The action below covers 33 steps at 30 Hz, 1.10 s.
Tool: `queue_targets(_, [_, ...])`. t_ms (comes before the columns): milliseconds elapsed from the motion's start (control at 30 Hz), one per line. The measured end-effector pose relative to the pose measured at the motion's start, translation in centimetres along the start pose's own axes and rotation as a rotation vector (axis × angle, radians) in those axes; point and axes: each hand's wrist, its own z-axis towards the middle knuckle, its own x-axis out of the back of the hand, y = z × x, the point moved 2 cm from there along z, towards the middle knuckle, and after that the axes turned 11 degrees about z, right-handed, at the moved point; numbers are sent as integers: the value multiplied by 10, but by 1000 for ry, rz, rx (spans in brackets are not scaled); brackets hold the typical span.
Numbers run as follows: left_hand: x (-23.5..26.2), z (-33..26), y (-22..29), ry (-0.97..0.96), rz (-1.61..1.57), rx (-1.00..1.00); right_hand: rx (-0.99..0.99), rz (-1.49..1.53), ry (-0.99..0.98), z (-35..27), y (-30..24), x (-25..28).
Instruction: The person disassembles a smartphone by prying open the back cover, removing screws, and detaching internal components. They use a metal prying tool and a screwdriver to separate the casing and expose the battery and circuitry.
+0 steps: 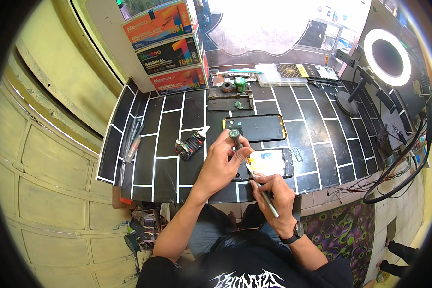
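An opened phone lies near the table's front edge, its pale inner part facing up. My left hand is closed round a screwdriver with a round green cap, held upright over the phone's left end. My right hand grips a slim silver pen-shaped tool; its tip reaches the phone beside my left fingertips, which partly hide the contact. Just behind lies a separate phone cover or frame, dark with orange edges. Left of my hands rests a black tube with a white nozzle.
Several stacked boxes stand at the back left. Behind the phone parts is a metal holder with a small green board; a green jar stands nearby. A ring light and loose cables are at right. Pen-like tools lie left.
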Motion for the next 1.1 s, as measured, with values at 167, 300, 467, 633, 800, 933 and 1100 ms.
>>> queue_targets(167, [-2, 3, 4, 52, -160, 57, 4, -5, 7, -1, 0, 2])
queue_targets(300, [-5, 0, -2, 95, -305, 48, 3, 5, 2, 0, 1, 0])
queue_targets(467, [-5, 1, 5, -12, -271, 102, -12, -15, 0, -1, 1, 2])
queue_targets(633, [-4, 1, 2, -33, -152, 43, 21, -3, 6, 0, 1, 2])
queue_targets(800, [-4, 2, 5, -14, -253, 103, 26, -2, 0, 1, 0, 1])
queue_targets(933, [-5, 1, 16, 38, -251, 101, 15, 1, 1, -1, 2, 1])
queue_targets(1100, [-7, 3, 9, 4, -55, -33, 0, -3, -9, -1, 1, 3])
